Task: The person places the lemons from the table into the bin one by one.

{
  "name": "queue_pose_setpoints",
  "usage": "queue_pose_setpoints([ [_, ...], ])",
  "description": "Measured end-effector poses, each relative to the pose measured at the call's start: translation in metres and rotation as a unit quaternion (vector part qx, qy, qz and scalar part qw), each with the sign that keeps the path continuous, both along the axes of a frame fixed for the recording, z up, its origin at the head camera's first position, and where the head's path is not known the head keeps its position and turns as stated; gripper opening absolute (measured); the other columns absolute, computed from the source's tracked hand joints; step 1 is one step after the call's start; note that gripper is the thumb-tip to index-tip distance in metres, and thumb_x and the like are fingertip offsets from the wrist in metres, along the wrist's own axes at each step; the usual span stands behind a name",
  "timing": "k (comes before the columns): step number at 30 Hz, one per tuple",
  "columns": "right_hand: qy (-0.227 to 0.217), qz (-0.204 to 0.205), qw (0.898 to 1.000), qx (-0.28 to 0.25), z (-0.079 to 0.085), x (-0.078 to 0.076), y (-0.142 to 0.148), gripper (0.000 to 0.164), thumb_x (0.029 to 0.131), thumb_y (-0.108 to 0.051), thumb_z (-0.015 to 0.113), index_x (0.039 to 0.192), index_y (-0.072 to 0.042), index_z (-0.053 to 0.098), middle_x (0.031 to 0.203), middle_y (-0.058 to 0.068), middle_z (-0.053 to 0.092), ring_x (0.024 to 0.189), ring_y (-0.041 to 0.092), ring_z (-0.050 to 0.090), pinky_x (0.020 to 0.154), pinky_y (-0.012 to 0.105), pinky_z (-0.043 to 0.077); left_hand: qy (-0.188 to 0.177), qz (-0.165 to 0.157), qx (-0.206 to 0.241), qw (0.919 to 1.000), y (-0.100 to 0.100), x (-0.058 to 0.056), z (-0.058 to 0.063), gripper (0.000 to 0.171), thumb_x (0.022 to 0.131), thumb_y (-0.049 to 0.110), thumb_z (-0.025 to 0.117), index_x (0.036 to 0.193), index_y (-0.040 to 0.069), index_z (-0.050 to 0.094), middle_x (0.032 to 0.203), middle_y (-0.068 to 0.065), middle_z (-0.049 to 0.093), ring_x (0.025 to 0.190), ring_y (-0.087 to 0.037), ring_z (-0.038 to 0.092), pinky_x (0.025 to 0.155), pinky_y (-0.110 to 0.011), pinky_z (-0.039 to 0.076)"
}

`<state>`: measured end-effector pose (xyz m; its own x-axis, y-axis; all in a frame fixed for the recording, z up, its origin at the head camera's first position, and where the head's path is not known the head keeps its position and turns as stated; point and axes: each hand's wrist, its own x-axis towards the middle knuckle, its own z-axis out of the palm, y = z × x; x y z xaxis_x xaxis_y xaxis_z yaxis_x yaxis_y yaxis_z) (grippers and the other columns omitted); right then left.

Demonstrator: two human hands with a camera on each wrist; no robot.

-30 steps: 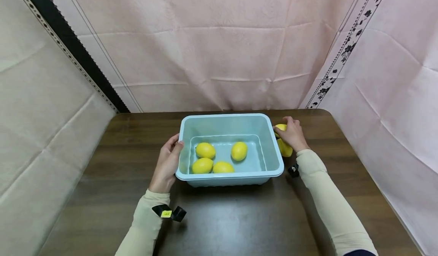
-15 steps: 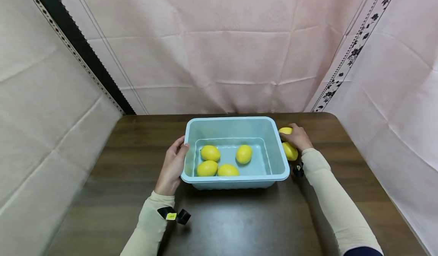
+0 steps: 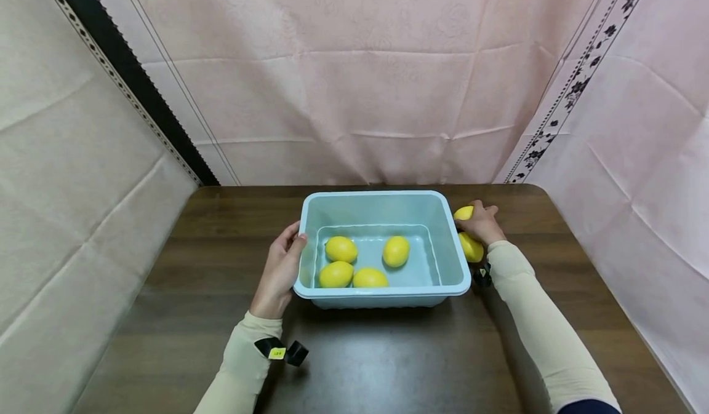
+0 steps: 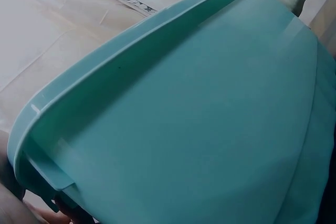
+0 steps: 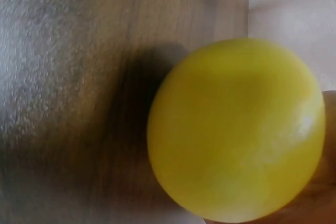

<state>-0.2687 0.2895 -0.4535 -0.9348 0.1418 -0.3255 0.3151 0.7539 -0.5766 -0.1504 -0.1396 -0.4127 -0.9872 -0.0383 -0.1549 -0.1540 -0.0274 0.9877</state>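
Observation:
A light blue plastic basin [image 3: 388, 291] stands on the table with several yellow lemons [image 3: 396, 251] inside. My left hand [image 3: 281, 266] grips its left rim, thumb over the edge and fingers outside; the left wrist view is filled by the basin's outer wall [image 4: 189, 119]. Just beyond the right rim, my right hand [image 3: 480, 224] holds a lemon [image 3: 463, 213] between thumb and fingers, partly covering it. Nearer to me, a second lemon [image 3: 471, 248] lies below that hand, beside the basin. One large lemon [image 5: 236, 129] dominates the right wrist view.
The brown wooden table [image 3: 365, 365] has rounded far corners. Pale cloth [image 3: 354, 94] hangs behind it and at both sides. Black camera bands [image 3: 282, 351] sit on the wrists.
The head view has shifted, so the scene appears slightly right and lower. My right hand has settled lower around the far lemon. The left hand keeps its grip on the rim.

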Motion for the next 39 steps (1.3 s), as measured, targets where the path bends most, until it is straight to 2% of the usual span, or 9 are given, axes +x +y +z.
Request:
queue_pose_setpoints([
  [6, -0.009, -0.008, 1.0, -0.001, 0.002, 0.002, -0.001, 0.079, 0.102, -0.026, 0.06, 0.162, 0.003, 0.016, 0.149, 0.039, 0.005, 0.125, 0.055, 0.04, 0.103, 0.067, 0.046, -0.004, -0.003, -0.002, 1.0, 0.001, 0.0, 0.0, 0.049, 0.114, 0.018, 0.044, 0.161, 0.005, 0.037, 0.148, -0.02, 0.046, 0.128, -0.033, 0.044, 0.111, -0.047, 0.038],
  [10, -0.01, -0.015, 1.0, -0.003, 0.003, 0.003, -0.003, 0.081, 0.102, -0.027, 0.06, 0.162, 0.002, 0.016, 0.149, 0.039, 0.007, 0.128, 0.056, 0.036, 0.103, 0.068, 0.045, -0.002, -0.004, -0.001, 1.0, 0.002, 0.0, 0.0, 0.049, 0.114, 0.018, 0.044, 0.161, 0.005, 0.037, 0.149, -0.02, 0.046, 0.128, -0.033, 0.044, 0.111, -0.047, 0.038],
  [18, 0.008, -0.025, 1.0, -0.008, 0.004, 0.002, -0.003, 0.084, 0.101, -0.032, 0.061, 0.162, 0.006, 0.017, 0.147, 0.042, 0.021, 0.124, 0.053, 0.042, 0.104, 0.067, 0.045, -0.004, -0.008, -0.007, 0.9999, 0.0, 0.001, 0.0, 0.05, 0.114, 0.019, 0.044, 0.161, 0.005, 0.037, 0.152, -0.02, 0.044, 0.13, -0.033, 0.043, 0.111, -0.046, 0.037],
  [24, 0.065, -0.043, 0.996, -0.052, 0.003, 0.007, -0.001, 0.086, 0.099, -0.039, 0.061, 0.162, 0.005, 0.02, 0.146, 0.038, 0.028, 0.118, 0.045, 0.046, 0.099, 0.058, 0.049, -0.005, -0.01, -0.01, 0.9999, 0.0, 0.001, 0.0, 0.05, 0.114, 0.019, 0.045, 0.161, 0.006, 0.037, 0.151, -0.019, 0.045, 0.128, -0.032, 0.044, 0.11, -0.044, 0.039],
  [29, 0.129, -0.065, 0.985, -0.094, 0.003, 0.01, -0.006, 0.081, 0.098, -0.035, 0.062, 0.162, -0.001, 0.026, 0.145, 0.033, 0.035, 0.116, 0.04, 0.047, 0.092, 0.048, 0.047, -0.005, -0.009, -0.013, 0.9999, -0.002, 0.0, 0.0, 0.05, 0.114, 0.02, 0.045, 0.161, 0.007, 0.037, 0.149, -0.019, 0.046, 0.126, -0.031, 0.045, 0.104, -0.035, 0.044],
  [35, 0.173, -0.084, 0.972, -0.132, 0.02, 0.021, -0.011, 0.074, 0.098, -0.03, 0.062, 0.16, -0.005, 0.032, 0.143, 0.027, 0.044, 0.114, 0.035, 0.05, 0.088, 0.039, 0.045, -0.014, -0.011, -0.017, 0.9997, -0.003, 0.001, 0.002, 0.051, 0.114, 0.022, 0.045, 0.163, 0.008, 0.036, 0.153, -0.017, 0.044, 0.13, -0.032, 0.043, 0.108, -0.039, 0.042],
  [39, 0.19, -0.073, 0.968, -0.144, 0.034, 0.031, -0.014, 0.071, 0.099, -0.031, 0.059, 0.159, -0.006, 0.033, 0.142, 0.025, 0.047, 0.112, 0.033, 0.049, 0.087, 0.038, 0.044, -0.015, -0.012, -0.018, 0.9997, -0.004, 0.001, 0.003, 0.052, 0.114, 0.022, 0.044, 0.163, 0.008, 0.035, 0.153, -0.017, 0.043, 0.13, -0.031, 0.043, 0.109, -0.04, 0.041],
])
